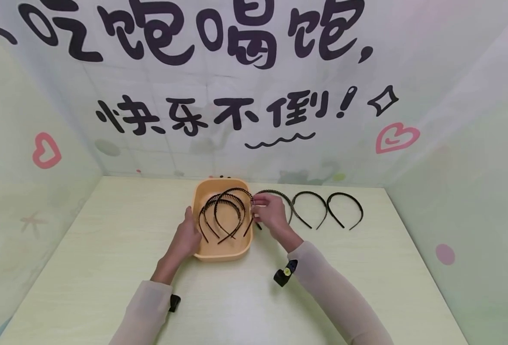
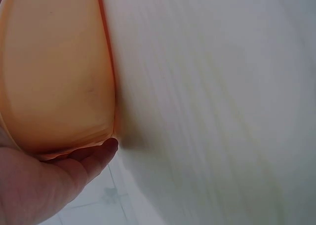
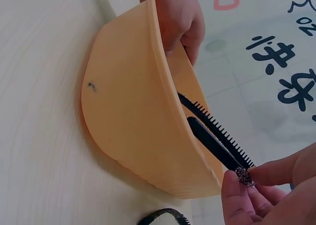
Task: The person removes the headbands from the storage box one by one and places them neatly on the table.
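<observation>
The left hand (image 1: 188, 235) grips the left side of an orange plastic basin (image 1: 221, 258), and in the right wrist view its fingers hook over the rim. Several black toothed headbands (image 1: 205, 211) lie overlapping inside the basin. At the basin's right rim the right hand (image 1: 271, 212) pinches another black headband (image 1: 233, 189) between thumb and fingers. This headband arches over the basin. In the right wrist view a small glittery spot (image 3: 243, 176) shows on it at the fingertips, beside a smooth dark band end (image 3: 212, 143).
Right of the basin, three black headbands lie in a row: one partly behind the right hand (image 1: 283, 195), a middle one (image 1: 310, 193) and a right one (image 1: 345, 194). Printed walls (image 1: 219, 158) enclose the pale table (image 1: 107, 239) at the back and both sides.
</observation>
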Demonstrator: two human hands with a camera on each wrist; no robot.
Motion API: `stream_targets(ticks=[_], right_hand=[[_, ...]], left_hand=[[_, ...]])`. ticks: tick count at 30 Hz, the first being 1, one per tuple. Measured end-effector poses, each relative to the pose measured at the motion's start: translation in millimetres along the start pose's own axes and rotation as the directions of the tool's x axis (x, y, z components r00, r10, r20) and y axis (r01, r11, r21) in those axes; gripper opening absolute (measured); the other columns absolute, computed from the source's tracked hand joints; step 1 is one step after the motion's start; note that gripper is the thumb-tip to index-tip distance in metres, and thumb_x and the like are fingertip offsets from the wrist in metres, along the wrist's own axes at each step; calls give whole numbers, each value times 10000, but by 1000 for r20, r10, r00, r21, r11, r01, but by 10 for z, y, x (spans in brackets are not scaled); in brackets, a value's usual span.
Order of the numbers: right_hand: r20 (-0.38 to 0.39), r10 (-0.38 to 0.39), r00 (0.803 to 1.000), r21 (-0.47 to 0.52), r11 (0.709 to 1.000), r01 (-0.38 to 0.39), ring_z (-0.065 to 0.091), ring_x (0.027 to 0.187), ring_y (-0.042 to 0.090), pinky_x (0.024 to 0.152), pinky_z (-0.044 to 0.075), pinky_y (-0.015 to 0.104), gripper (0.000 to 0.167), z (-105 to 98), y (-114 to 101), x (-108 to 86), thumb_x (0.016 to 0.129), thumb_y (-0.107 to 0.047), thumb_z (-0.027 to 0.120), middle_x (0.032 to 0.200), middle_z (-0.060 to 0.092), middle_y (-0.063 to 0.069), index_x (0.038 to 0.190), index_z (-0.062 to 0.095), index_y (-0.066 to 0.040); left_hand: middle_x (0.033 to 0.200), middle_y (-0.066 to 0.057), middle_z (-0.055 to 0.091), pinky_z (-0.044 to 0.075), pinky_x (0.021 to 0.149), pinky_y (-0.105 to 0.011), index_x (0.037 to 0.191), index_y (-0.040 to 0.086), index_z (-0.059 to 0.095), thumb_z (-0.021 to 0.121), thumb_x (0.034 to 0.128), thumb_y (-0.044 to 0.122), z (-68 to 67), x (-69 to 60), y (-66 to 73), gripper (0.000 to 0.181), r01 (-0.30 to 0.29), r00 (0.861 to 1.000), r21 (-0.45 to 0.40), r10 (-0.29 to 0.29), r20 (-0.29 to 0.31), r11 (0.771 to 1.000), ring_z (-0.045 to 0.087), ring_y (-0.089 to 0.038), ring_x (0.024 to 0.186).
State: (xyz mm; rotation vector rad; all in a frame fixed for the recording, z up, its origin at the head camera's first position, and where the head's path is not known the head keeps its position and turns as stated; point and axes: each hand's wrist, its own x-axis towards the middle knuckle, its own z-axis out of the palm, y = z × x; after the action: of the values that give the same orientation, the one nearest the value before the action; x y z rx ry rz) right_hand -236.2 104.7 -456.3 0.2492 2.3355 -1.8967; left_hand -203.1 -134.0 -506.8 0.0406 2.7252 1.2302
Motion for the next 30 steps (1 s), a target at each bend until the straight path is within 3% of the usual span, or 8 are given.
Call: stream_targets(ticks=[3, 9, 19, 28, 30], right_hand=[[4, 22, 1000, 32, 999, -23, 704, 878, 239, 778, 585, 455, 292, -29, -3, 12, 912, 39, 631, 1115, 704, 158, 1193, 681, -23], [81, 75, 994, 128, 988, -85, 705, 908, 231, 815, 580, 426, 315, -117, 24, 40, 913, 44, 629, 1168, 692, 168, 1220, 659, -19], [183, 87, 979, 213, 969, -126, 637, 1128, 359, 784, 584, 345, 380, -344, 154, -21, 927, 14, 617, 1323, 612, 221, 1306, 604, -13], [165, 106, 981, 244, 959, -144, 693, 1006, 265, 754, 586, 327, 366, -528, 248, -131, 928, 8, 619, 1328, 598, 247, 1293, 599, 2], [164, 103, 981, 244, 960, -142, 700, 974, 231, 755, 585, 322, 367, -562, 262, -150, 926, 7, 619, 1330, 594, 251, 1292, 594, 6]], left_hand=[[1195, -447, 545, 468, 556, -325, 1529, -114, -60, 343, 919, -68, -2, 4, -4, 733, -4, 1000, -1, 4, -3, 1000, 638, -299, 799], [1036, -389, 610, 462, 541, -325, 1528, -117, -55, 353, 911, -70, -6, 4, -1, 741, -2, 1000, 4, 2, -6, 1000, 621, -275, 721], [1152, -437, 565, 477, 560, -327, 1529, -115, -56, 354, 911, -69, 10, -2, 7, 743, 3, 1000, 2, -3, -3, 1000, 639, -296, 774], [1153, -430, 573, 477, 579, -337, 1528, -121, -29, 351, 913, -63, 9, 6, 25, 725, 5, 1000, 17, -4, -21, 1000, 630, -300, 794], [1056, -394, 606, 470, 570, -335, 1531, -115, -38, 355, 910, -64, 10, 6, 27, 736, 11, 1000, 14, -11, -17, 1000, 618, -285, 752]])
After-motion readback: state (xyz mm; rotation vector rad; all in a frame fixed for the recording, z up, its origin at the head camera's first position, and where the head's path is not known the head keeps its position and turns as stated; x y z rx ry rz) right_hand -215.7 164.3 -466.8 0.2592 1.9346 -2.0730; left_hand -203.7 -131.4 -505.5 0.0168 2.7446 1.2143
